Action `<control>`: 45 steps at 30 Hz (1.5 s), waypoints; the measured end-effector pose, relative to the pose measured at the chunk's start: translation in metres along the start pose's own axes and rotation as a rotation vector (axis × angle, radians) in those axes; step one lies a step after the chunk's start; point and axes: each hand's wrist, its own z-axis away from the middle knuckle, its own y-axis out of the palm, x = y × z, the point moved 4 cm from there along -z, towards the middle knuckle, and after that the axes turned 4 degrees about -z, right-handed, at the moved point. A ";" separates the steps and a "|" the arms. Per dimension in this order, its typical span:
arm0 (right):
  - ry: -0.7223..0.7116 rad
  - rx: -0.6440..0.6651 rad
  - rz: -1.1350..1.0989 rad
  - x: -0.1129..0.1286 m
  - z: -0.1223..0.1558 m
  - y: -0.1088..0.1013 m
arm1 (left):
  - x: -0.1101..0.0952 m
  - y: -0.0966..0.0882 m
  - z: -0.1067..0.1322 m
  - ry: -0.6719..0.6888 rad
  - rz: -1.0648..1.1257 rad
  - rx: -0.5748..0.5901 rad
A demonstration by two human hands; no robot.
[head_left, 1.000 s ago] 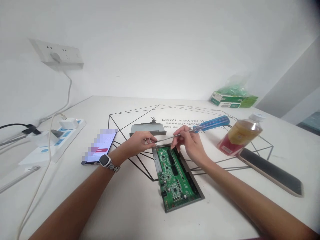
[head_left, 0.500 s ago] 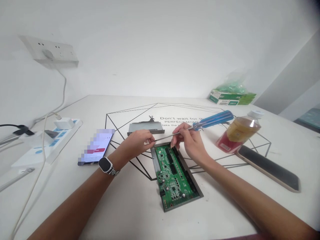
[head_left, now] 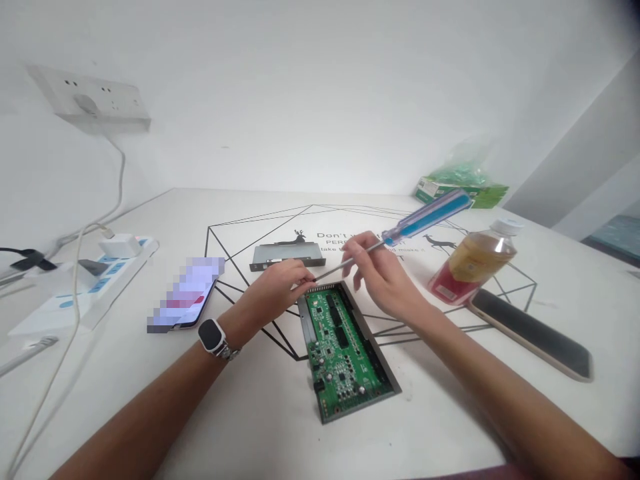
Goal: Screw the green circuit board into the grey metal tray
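My right hand (head_left: 383,277) grips a screwdriver with a translucent blue handle (head_left: 427,215), its thin steel shaft (head_left: 347,262) slanting down to the left. The shaft's tip reaches my left hand (head_left: 275,290), whose fingers are closed just above the far edge of a green circuit board (head_left: 340,350). Whether those fingers pinch something small is hidden. The board lies in a grey metal chassis (head_left: 373,353) on the white table (head_left: 250,393), with my right fingertips just above its far corner. A smartwatch (head_left: 212,335) sits on my left wrist.
A grey metal plate (head_left: 285,255) lies beyond the board. A bottle of amber liquid (head_left: 473,263) and a dark phone (head_left: 530,333) are on the right. A blurred phone (head_left: 185,297) and a power strip (head_left: 85,293) with cables are on the left.
My right hand has lifted slightly from the board, and the screwdriver handle now tilts up more steeply. The whole view has drifted, so the table's contents sit further left in the frame.
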 end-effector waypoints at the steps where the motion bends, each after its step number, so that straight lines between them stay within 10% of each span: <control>1: -0.015 -0.016 0.059 0.002 -0.001 -0.003 | -0.005 0.001 -0.001 0.009 0.031 -0.012; 15: -0.016 -0.021 0.157 -0.011 -0.009 -0.011 | -0.026 0.016 -0.052 -0.034 0.347 0.097; 45: -0.020 0.044 0.149 -0.009 -0.014 0.000 | -0.026 0.026 -0.033 -0.164 0.482 -0.098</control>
